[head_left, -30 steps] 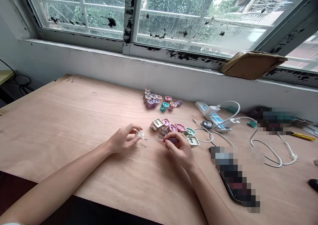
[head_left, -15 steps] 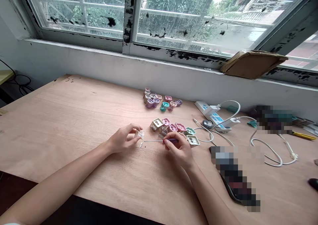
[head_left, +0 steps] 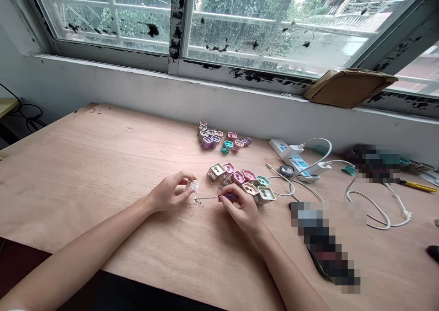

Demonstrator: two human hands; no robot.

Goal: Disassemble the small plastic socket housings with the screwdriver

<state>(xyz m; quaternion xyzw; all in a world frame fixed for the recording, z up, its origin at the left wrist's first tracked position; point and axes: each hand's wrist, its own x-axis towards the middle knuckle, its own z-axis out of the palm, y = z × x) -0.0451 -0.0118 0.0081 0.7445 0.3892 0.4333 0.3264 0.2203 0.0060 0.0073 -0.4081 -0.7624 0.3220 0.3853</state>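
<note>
My left hand (head_left: 169, 193) pinches a small clear plastic piece (head_left: 193, 186) just above the wooden table (head_left: 103, 174). My right hand (head_left: 240, 208) is closed round a thin screwdriver (head_left: 214, 197) with a dark red handle. Its metal shaft points left, and the tip lies by a tiny metal part (head_left: 195, 201) on the table, just below the clear piece. Right behind my right hand sits a near cluster of small coloured plug housings (head_left: 240, 180).
A second pile of coloured housings (head_left: 221, 139) lies farther back near the wall. A white power strip (head_left: 293, 160) with white cables (head_left: 366, 206) sits to the right, beside blurred objects. Folded cardboard (head_left: 348, 87) rests on the window sill.
My right hand and the screwdriver have shifted left and slightly down, bringing the tip to the tiny metal part now lying on the table. My left hand has stayed put.
</note>
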